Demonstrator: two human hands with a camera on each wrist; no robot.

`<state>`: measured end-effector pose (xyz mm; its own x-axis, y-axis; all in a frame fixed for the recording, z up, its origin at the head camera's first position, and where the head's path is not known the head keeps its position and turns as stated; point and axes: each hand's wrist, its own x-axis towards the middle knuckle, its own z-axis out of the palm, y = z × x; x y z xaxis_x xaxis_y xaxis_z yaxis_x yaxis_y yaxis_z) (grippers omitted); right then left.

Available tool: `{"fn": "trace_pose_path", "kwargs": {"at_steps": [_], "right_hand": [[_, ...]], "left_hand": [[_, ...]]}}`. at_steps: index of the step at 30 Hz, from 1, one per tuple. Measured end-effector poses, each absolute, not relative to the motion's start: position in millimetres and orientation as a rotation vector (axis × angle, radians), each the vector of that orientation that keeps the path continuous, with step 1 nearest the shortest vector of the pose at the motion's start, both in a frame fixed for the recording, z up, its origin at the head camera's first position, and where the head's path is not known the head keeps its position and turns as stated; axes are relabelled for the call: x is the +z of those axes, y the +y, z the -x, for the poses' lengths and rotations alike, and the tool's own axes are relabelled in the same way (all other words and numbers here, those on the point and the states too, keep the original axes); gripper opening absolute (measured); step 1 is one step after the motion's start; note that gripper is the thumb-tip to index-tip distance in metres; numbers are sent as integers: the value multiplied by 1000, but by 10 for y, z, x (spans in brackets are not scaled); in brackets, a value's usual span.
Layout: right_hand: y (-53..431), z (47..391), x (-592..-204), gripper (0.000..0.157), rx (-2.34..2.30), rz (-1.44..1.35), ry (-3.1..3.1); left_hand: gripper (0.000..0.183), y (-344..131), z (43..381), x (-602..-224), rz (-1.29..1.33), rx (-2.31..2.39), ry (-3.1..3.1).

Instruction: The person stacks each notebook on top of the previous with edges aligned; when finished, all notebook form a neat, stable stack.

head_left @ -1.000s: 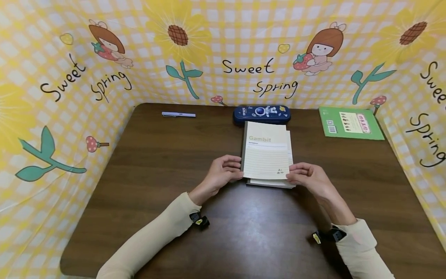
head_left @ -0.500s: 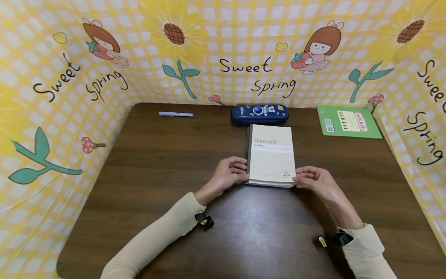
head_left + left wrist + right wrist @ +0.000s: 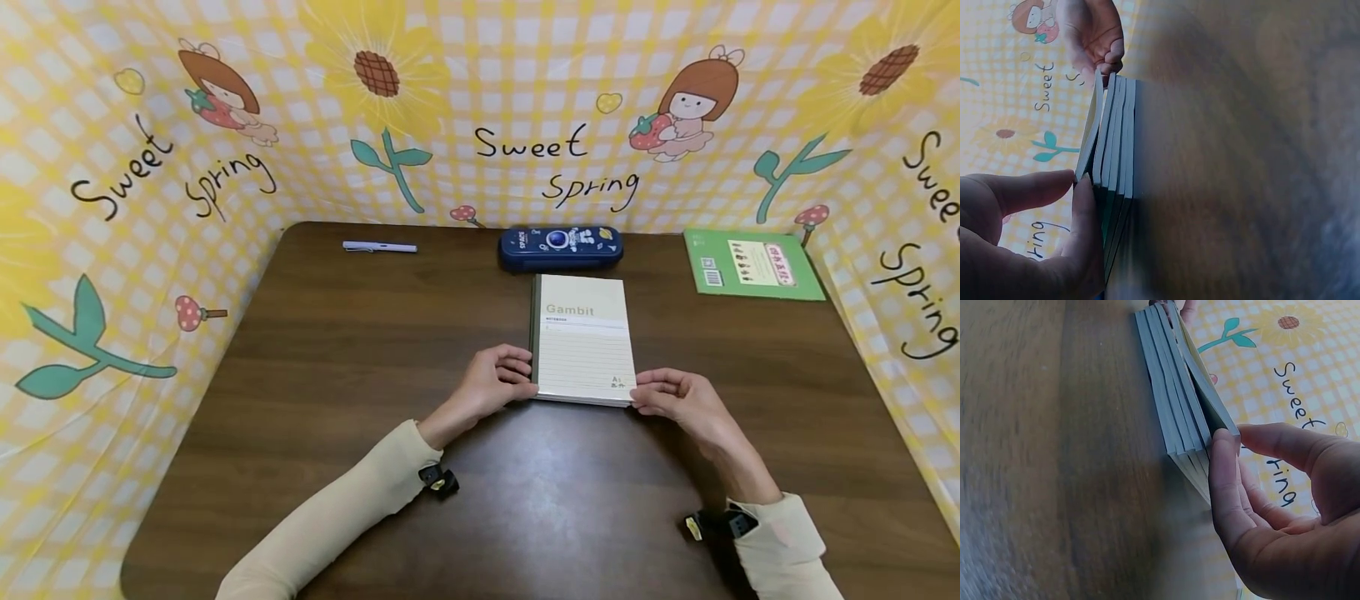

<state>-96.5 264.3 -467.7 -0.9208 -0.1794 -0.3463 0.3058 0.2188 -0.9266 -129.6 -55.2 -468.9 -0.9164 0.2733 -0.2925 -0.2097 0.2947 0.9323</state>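
Note:
A cream notebook (image 3: 583,342) with "Gambit" on its cover and a dark spine lies on top of a stack of several notebooks (image 3: 1119,134). Its near edge is raised slightly, leaving a narrow gap above the stack in both wrist views. At the near left corner, my left hand (image 3: 491,383) pinches the top notebook between thumb and forefinger. My right hand (image 3: 686,408) pinches the opposite near corner the same way, its other fingers beside the stack (image 3: 1175,387). From the head view, the lower notebooks are mostly hidden under the top one.
A dark blue pencil case (image 3: 560,250) stands just behind the stack. A lilac pen (image 3: 380,247) lies at the back left and a green book (image 3: 753,264) at the back right. Patterned yellow checked cloth (image 3: 420,108) walls the brown table (image 3: 337,333) along its back and sides.
The top notebook has shifted right and toward me and come down, now lining up with the stack beneath. Both hands moved with it, keeping their pinch.

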Motion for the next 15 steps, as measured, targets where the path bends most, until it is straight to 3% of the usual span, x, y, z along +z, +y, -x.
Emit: {"fn": "trace_pose_path", "kwargs": {"at_steps": [15], "right_hand": [[2689, 923, -4688, 44, -1694, -89, 2169]], "left_hand": [[52, -581, 1254, -4646, -116, 1593, 2161]]}}
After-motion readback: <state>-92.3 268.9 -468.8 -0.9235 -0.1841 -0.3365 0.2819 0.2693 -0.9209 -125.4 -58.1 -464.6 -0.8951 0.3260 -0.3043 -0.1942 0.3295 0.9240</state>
